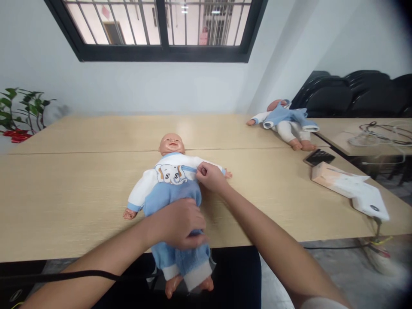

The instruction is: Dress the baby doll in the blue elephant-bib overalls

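Observation:
A baby doll (172, 143) lies on its back, its head away from me and its legs over the table's front edge. It wears a white top with blue cuffs and blue overalls (174, 193) with an elephant face (172, 174) on the chest. My right hand (210, 176) is closed in a pinch at the side of the doll's chest, at the end of a narrow blue strap (189, 168). Across the doll's thighs lies my left hand (186, 223), its fingers curled on the blue trouser fabric; its fingertips are partly hidden.
A second doll (286, 120) in blue and white lies at the table's back right. Nearer are a dark phone (318, 157), a tissue box (331, 176) and a white device (370, 201). A potted plant (27, 107) stands left; cables (380, 133) lie on the side table.

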Available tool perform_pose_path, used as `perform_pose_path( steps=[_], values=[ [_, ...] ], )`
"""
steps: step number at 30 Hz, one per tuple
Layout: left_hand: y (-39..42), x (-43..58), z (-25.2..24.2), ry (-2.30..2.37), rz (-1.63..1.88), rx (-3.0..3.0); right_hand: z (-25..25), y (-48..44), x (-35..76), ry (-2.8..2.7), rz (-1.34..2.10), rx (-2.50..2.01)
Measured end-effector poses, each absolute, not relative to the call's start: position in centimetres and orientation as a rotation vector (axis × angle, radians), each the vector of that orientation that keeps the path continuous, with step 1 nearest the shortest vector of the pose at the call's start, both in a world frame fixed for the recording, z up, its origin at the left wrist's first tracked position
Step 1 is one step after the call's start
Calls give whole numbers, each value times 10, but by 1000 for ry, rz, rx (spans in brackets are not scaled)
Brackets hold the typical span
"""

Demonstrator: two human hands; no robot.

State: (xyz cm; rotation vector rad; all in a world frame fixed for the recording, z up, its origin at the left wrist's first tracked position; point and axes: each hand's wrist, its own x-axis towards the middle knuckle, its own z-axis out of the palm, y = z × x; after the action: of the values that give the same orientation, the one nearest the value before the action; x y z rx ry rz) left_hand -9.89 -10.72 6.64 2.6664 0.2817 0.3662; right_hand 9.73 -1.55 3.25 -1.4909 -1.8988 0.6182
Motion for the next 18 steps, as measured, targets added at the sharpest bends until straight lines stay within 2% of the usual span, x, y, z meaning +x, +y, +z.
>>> perform_pose_path(
  steps=[4,7,10,13,18],
  values=[
    [-89,-98,84,344,406,2608,38,-21,96,-1913,640,-1568],
    [-48,-103,95,753,558,2655,40,-27,90,-1919,663,-1646],
    [-4,-108,93,1112,447,2721,42,-30,85,-1990,633,-1719],
    [19,-110,83,1132,236,2730,49,-27,89,-2052,488,-1820],
    [15,-111,75,1145,191,2746,62,-17,110,-2064,151,-1904]
  ],
)
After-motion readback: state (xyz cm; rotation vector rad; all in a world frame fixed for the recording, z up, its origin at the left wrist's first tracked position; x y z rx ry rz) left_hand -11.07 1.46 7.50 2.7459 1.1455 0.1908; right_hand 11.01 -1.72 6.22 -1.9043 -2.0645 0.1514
